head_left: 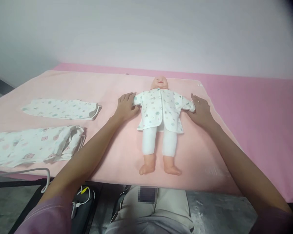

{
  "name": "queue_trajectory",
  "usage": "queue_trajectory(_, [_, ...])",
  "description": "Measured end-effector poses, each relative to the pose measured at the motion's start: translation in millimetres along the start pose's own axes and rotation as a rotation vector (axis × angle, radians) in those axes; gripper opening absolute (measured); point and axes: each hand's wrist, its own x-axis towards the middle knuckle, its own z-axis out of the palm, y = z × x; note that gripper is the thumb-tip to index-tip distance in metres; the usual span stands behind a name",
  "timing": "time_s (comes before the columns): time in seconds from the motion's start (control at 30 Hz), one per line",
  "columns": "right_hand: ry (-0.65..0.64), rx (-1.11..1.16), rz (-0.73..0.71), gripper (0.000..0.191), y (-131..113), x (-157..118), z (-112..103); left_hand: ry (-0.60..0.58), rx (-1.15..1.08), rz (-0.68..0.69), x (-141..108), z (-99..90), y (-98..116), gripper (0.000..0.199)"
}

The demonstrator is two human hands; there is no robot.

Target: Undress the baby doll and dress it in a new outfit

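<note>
- Left hand (127, 105), centre of frame: thumb and fingers around a cuff; cannot tell if it pinches.
- Right hand (201, 110), right of centre: likewise at the other cuff, grip unclear.
- Doll (160, 84), centre, face up: probably light, firm; best held under the trunk.
- Jacket (150, 110) on it: likely soft, limp; take by cuffs or hem.
- Mat (117, 156): upper-right tag (199, 84) unreadable.

Childcare practice room by look: baby doll (150, 112), pink-covered table (122, 159), folded printed fabrics (39, 143), pale wall (146, 35).
</note>
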Motion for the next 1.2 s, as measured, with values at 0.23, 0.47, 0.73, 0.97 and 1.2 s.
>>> queue_trajectory(0.23, [-0.031,0.355,-0.249,0.023,-126.0,-16.2,-55.9,-0.076,-0.355,0.161,4.8,-29.5,102.2,0.026])
queue_trajectory(0.47, [-0.21,0.185,-0.136,0.029,-165.9,-1.2,-48.2,-0.379,-0.438,-0.102,22.7,-31.1,126.1,0.017])
queue_trajectory(0.73, [-0.186,0.176,-0.047,0.034,-174.6,-14.7,-46.5,-0.414,-0.447,-0.121,23.0,-31.6,123.2,0.016])
queue_trajectory(0.97, [-0.143,0.315,0.079,0.015,-177.9,-2.5,-48.1,-0.475,-0.488,-0.178,28.4,-36.2,120.4,0.028])
queue_trajectory(1.2, [-0.148,0.578,0.103,0.008,-187.2,-4.9,-43.9,-0.487,-0.531,-0.27,29.7,-35.9,118.2,0.017])
